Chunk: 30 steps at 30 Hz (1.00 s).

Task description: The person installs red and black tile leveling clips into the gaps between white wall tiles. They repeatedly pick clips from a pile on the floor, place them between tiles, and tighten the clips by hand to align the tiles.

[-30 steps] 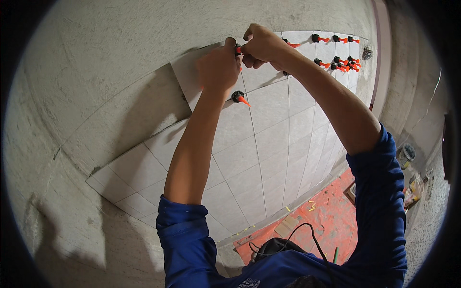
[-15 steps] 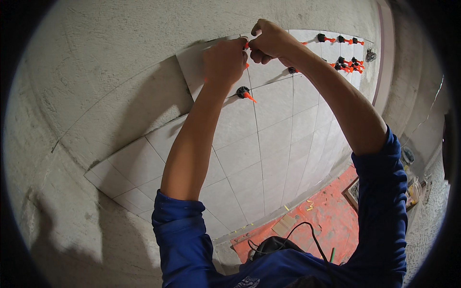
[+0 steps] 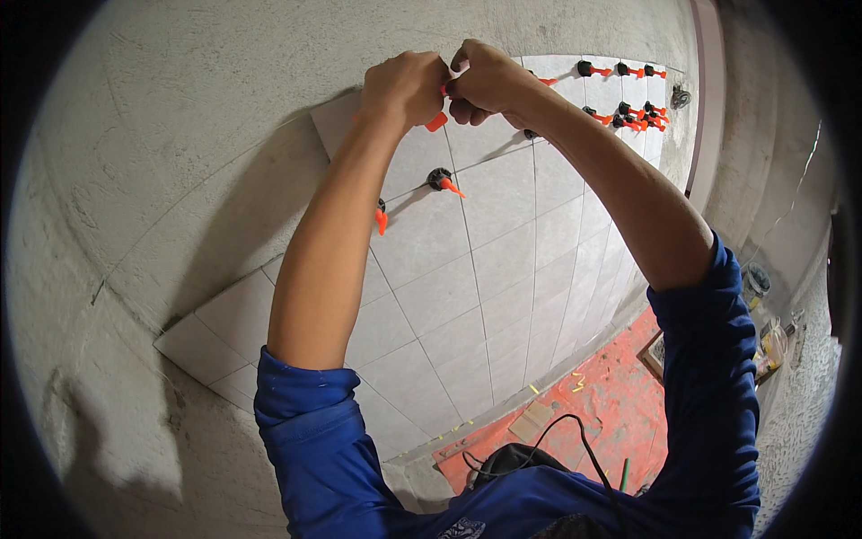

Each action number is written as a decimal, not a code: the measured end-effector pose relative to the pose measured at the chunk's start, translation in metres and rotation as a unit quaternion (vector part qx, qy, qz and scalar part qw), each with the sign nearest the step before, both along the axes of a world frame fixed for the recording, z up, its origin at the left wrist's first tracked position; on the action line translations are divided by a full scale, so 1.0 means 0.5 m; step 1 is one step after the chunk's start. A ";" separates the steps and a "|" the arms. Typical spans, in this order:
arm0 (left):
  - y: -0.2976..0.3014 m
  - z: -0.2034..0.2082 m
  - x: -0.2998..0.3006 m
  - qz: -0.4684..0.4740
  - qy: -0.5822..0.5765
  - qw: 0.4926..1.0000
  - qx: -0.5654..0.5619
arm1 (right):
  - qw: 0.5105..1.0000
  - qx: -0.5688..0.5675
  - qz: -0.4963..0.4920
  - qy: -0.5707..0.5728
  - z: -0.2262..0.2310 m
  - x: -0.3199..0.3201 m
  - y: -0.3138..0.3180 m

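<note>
At the upper edge of the grey wall tiles (image 3: 503, 193), my two hands meet. My left hand (image 3: 404, 88) is closed, and a flat orange piece (image 3: 436, 122) sticks out beneath its fingers. Close beside it, my right hand (image 3: 489, 83) pinches at a small orange bit between the hands, likely part of a tile leveler; most of it is hidden by fingers. Below them, a black tile leveler (image 3: 440, 179) with an orange pointed handle sits on a tile joint. Another leveler (image 3: 382, 216) shows beside my left forearm.
Several more black-and-orange levelers (image 3: 626, 112) crowd the joints at the upper right. Rough plaster wall (image 3: 224, 108) surrounds the tiles. Red sheeting (image 3: 620, 386) covers the floor below, with a cardboard piece (image 3: 531, 420) on it. A dark cable (image 3: 588, 440) hangs near my body.
Both hands have shifted slightly left in the picture, closer together. The view has moved a little too, and the leveler beside my left forearm has come into sight.
</note>
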<state>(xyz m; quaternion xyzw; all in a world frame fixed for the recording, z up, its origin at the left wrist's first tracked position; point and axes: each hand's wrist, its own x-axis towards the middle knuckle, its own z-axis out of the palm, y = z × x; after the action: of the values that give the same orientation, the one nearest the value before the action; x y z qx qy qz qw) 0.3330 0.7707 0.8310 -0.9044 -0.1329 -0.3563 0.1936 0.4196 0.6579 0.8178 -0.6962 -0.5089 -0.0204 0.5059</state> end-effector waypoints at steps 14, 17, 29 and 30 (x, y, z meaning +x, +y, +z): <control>0.000 -0.107 0.012 0.029 -0.177 0.984 -0.004 | 1.000 0.011 -0.005 0.005 -0.001 -0.003 0.003; -0.001 -0.104 0.019 0.029 -0.177 0.984 -0.018 | 1.000 0.013 -0.005 0.002 -0.001 -0.003 0.002; -0.001 -0.125 0.030 0.013 -0.230 0.973 -0.032 | 1.000 0.003 -0.008 0.002 0.001 -0.006 0.000; 0.000 -0.127 0.031 0.013 -0.225 0.974 -0.034 | 1.000 -0.001 -0.005 0.004 0.001 -0.006 0.000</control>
<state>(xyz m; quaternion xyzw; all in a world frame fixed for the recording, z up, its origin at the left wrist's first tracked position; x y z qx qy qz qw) 0.3487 0.7708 0.7676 -0.8051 -0.1969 -0.5436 0.1324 0.4165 0.6578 0.8185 -0.6989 -0.5037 -0.0199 0.5074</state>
